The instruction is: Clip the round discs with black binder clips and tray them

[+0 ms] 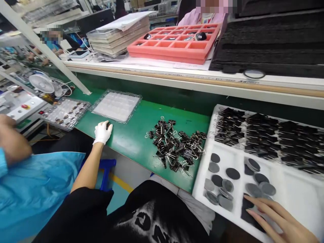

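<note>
My left hand (103, 133), in a white glove, rests on the green tabletop near its front edge. Its fingers are curled round a small dark thing that is mostly hidden. My right hand (283, 219) is bare and reaches into a white foam tray (236, 199) at the lower right. Its fingers are stretched out and apart, the tips touching dark round discs (253, 216). More grey and black discs (225, 192) lie loose in the compartment beside it. Rows of black binder clips (263, 135) fill the tray's far part.
A heap of binder clips (174, 145) lies mid-table. Behind my left hand is a clear plastic tray (116, 105); another with small parts (66, 113) is further left. A shelf (162, 76) carries a red foam tray (167, 52). A person in blue (37, 182) sits close at left.
</note>
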Demonstrator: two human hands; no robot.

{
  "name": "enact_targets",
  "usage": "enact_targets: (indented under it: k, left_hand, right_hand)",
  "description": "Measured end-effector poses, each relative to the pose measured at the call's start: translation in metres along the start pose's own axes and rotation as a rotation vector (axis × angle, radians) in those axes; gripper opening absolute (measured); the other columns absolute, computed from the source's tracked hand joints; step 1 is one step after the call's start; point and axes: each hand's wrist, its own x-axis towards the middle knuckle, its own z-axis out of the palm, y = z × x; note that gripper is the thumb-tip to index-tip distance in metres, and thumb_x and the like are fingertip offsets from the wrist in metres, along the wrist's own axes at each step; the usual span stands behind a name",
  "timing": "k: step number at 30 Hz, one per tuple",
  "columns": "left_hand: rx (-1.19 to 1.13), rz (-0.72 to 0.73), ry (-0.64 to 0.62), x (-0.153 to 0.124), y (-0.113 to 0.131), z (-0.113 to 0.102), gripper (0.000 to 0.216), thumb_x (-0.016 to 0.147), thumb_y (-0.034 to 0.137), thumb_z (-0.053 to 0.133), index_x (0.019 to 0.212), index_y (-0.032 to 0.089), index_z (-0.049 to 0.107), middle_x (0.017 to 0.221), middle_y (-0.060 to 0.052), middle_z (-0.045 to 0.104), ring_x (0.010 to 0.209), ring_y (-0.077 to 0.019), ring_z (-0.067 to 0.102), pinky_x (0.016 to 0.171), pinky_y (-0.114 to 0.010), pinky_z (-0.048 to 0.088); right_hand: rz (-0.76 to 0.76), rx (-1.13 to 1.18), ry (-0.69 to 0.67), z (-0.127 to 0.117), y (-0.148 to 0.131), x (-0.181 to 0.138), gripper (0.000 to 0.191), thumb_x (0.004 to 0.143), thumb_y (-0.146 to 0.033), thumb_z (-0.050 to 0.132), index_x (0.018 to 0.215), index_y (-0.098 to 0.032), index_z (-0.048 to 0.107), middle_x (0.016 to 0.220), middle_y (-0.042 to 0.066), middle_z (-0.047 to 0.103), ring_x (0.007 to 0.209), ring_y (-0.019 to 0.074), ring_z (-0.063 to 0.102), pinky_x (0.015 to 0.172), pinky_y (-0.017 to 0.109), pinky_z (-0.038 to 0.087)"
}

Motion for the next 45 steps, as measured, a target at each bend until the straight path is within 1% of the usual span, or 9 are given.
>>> enact_targets:
  k: [9,16,20,23,27,32,37,40,45]
  left_hand:
    - [-0.329,0.401,0.067,-0.069,0.070,0.004,0.077,0.082,0.054,0.073,0.145,0.016,0.051,0.129,-0.016,0.066,0.121,-0.0331,0.062,0.112,-0.046,0.047]
    - [-0.659,1.011,-0.047,-0.070,0.223,-0.035,0.078,0.080,0.054,0.083,0.146,0.024,0.054,0.121,-0.011,0.071,0.112,-0.0286,0.068,0.100,-0.044,0.056]
    - [-0.702,1.278,-0.298,-0.070,0.308,-0.034,0.085,0.083,0.040,0.083,0.155,0.023,0.042,0.127,-0.011,0.069,0.112,-0.0241,0.068,0.099,-0.040,0.057]
    - [-0.816,1.443,-0.378,-0.075,0.344,-0.030,0.088,0.084,0.035,0.082,0.159,0.023,0.037,0.128,-0.012,0.069,0.115,-0.0238,0.069,0.103,-0.041,0.056]
    - [-0.974,1.533,-0.440,-0.088,0.358,-0.031,0.096,0.086,0.039,0.081,0.164,0.026,0.026,0.128,-0.013,0.070,0.116,-0.0246,0.071,0.103,-0.043,0.057]
    - [-1.116,1.552,-0.515,-0.099,0.351,-0.038,0.109,0.083,0.044,0.083,0.167,0.030,0.016,0.129,-0.013,0.071,0.117,-0.0269,0.072,0.103,-0.044,0.059]
    - [-1.303,1.327,-0.715,-0.098,0.345,-0.042,0.106,0.080,0.048,0.086,0.165,0.031,0.026,0.134,-0.013,0.069,0.124,-0.0293,0.069,0.108,-0.047,0.057]
    - [-1.388,1.297,-0.757,-0.092,0.345,-0.041,0.104,0.079,0.050,0.086,0.164,0.030,0.030,0.138,-0.014,0.067,0.126,-0.0304,0.068,0.109,-0.048,0.056]
    - [-1.309,1.292,-0.619,-0.077,0.349,-0.031,0.098,0.082,0.052,0.083,0.162,0.029,0.033,0.140,-0.013,0.066,0.126,-0.0294,0.067,0.111,-0.048,0.054]
  right_hand:
    - [0.375,-0.037,0.133,0.007,-0.028,0.005,0.051,0.072,-0.072,0.066,0.096,-0.028,0.075,0.087,0.008,0.076,0.069,0.0305,0.070,0.061,0.046,0.059]
    - [0.284,-0.144,0.158,0.004,-0.057,0.005,0.057,0.087,-0.068,0.055,0.116,-0.022,0.074,0.091,0.010,0.073,0.070,0.0276,0.070,0.064,0.041,0.057]
    - [0.294,-0.099,0.168,-0.009,-0.061,0.008,0.056,0.085,-0.071,0.059,0.107,-0.023,0.078,0.087,0.008,0.074,0.072,0.0279,0.070,0.064,0.042,0.057]
    - [0.285,0.046,0.237,-0.031,-0.079,0.016,0.048,0.082,-0.068,0.069,0.096,-0.024,0.080,0.086,0.008,0.075,0.071,0.0259,0.070,0.062,0.040,0.059]
    - [0.150,0.401,0.446,-0.045,-0.140,0.054,0.034,0.084,-0.051,0.080,0.100,-0.021,0.078,0.096,0.010,0.078,0.084,0.0254,0.076,0.076,0.039,0.066]
    - [-0.258,0.515,0.513,-0.025,-0.203,0.126,0.011,0.090,-0.024,0.078,0.101,-0.023,0.078,0.088,0.005,0.078,0.077,0.0203,0.076,0.064,0.031,0.067]
    - [-0.841,0.148,0.803,-0.004,-0.210,0.162,0.052,0.086,0.005,0.071,0.125,-0.030,0.076,0.107,0.006,0.078,0.101,0.0243,0.077,0.082,0.039,0.068]
    - [-0.911,0.011,0.752,-0.002,-0.209,0.168,0.065,0.086,0.008,0.066,0.140,-0.028,0.067,0.120,0.010,0.075,0.113,0.0278,0.073,0.088,0.044,0.067]
    - [-0.843,-0.057,0.532,-0.009,-0.212,0.181,0.066,0.090,0.004,0.056,0.146,-0.030,0.061,0.128,0.009,0.073,0.127,0.0286,0.066,0.102,0.054,0.060]
